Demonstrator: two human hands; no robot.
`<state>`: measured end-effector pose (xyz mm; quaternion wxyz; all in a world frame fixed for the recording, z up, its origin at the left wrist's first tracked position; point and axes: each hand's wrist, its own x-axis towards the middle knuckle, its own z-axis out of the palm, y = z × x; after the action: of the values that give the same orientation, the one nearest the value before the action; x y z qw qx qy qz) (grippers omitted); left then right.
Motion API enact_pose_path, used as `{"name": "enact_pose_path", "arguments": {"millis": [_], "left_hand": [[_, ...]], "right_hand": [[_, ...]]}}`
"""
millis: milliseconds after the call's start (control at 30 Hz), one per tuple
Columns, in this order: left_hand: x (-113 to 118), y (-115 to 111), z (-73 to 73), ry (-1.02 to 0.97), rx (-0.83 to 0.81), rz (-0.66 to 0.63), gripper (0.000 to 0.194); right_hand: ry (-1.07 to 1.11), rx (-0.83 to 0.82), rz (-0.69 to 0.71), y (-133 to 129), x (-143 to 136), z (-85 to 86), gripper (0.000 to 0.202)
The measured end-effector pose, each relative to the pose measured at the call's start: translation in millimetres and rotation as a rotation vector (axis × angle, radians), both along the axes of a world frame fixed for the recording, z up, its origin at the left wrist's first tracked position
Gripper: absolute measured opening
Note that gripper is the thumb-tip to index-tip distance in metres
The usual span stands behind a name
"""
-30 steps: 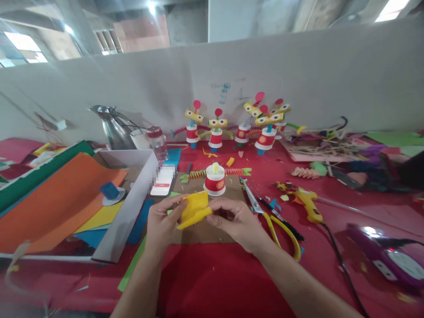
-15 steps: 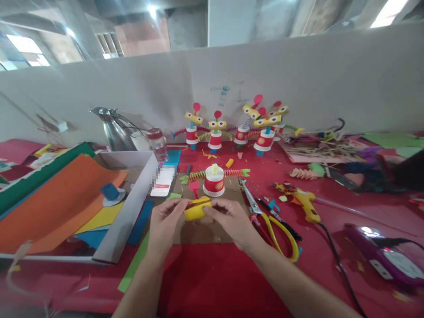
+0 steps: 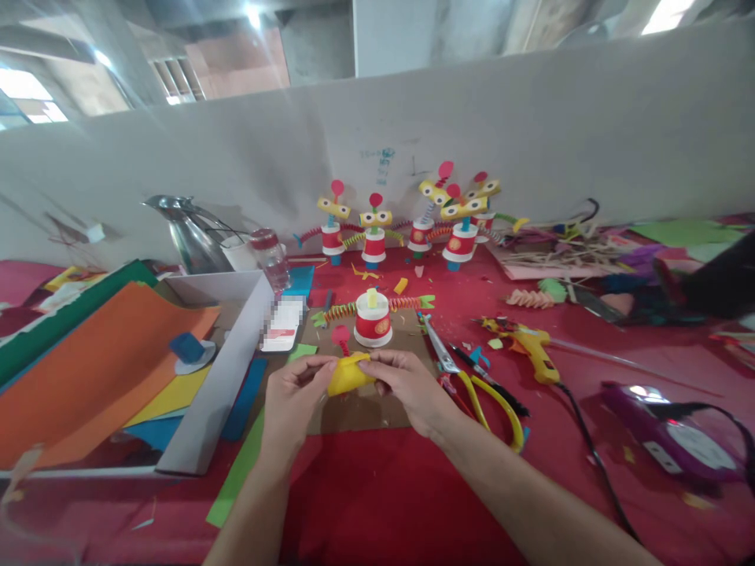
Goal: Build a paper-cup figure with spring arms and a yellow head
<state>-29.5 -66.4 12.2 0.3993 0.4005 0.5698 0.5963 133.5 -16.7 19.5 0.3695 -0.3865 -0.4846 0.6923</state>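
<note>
Between my two hands is a rolled piece of yellow paper [image 3: 349, 377]. My left hand [image 3: 300, 393] pinches its left end, and my right hand [image 3: 402, 389] grips the right end with thumb and fingers. A red paper disc on a folded strip [image 3: 340, 338] shows just above the roll; I cannot tell whether it is joined to it. Behind stands an upside-down red and white paper cup [image 3: 373, 321] with springy folded-paper arms and a yellow tab on top. A brown cardboard sheet [image 3: 377, 413] lies beneath.
Yellow-handled scissors [image 3: 457, 369], a pen [image 3: 489, 381] and a yellow glue gun [image 3: 534, 350] lie to the right, near a purple power strip [image 3: 666, 432]. A white box [image 3: 221, 385] with coloured paper is left, beside a phone [image 3: 285, 326]. Several finished cup figures [image 3: 373, 244] stand behind.
The yellow paper has closed up, its dark gap no longer showing, and my right fingers have shifted along its upper edge. The whole view has shifted slightly.
</note>
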Motion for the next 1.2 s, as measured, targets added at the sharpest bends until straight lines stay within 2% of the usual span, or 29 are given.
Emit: {"name": "enact_pose_path", "arguments": {"millis": [167,400,633,733,867,967,1033,1100,1200], "left_hand": [[1.6,-3.2,-2.3,0.008,0.009,0.011,0.023],[0.9,-17.9,-10.0,-0.010,-0.012,0.094,0.026],[3.0,-19.9,-11.3,0.077,-0.035,0.072,0.026],[-0.5,-24.0,-11.2,0.165,0.030,0.054,0.024],[-14.3,-25.4,-11.6,0.434,0.262,0.054,0.026],[-21.6,-19.9,-11.9,0.655,0.364,-0.040,0.030],[-22.1,-16.3,-12.7,0.721,0.385,-0.079,0.031],[-20.0,-14.3,-13.3,0.710,0.365,-0.036,0.027],[-15.4,-14.0,-11.9,0.561,0.266,0.100,0.016]], "right_hand": [[0.029,-0.031,-0.002,1.7,-0.2,-0.5,0.017],[0.027,-0.100,0.049,-1.8,-4.5,-5.3,0.015],[-0.008,-0.019,0.043,0.2,-7.8,-14.4,0.025],[0.000,-0.028,0.026,2.6,-7.0,-15.7,0.024],[0.009,-0.078,0.013,3.3,-5.0,-12.1,0.022],[0.012,-0.117,0.039,2.3,-4.2,-8.6,0.022],[0.011,-0.124,0.073,1.8,-3.3,-6.9,0.024],[0.008,-0.100,0.119,2.3,-1.2,-5.7,0.029],[-0.013,0.010,0.199,4.0,2.9,-2.5,0.035]]}}
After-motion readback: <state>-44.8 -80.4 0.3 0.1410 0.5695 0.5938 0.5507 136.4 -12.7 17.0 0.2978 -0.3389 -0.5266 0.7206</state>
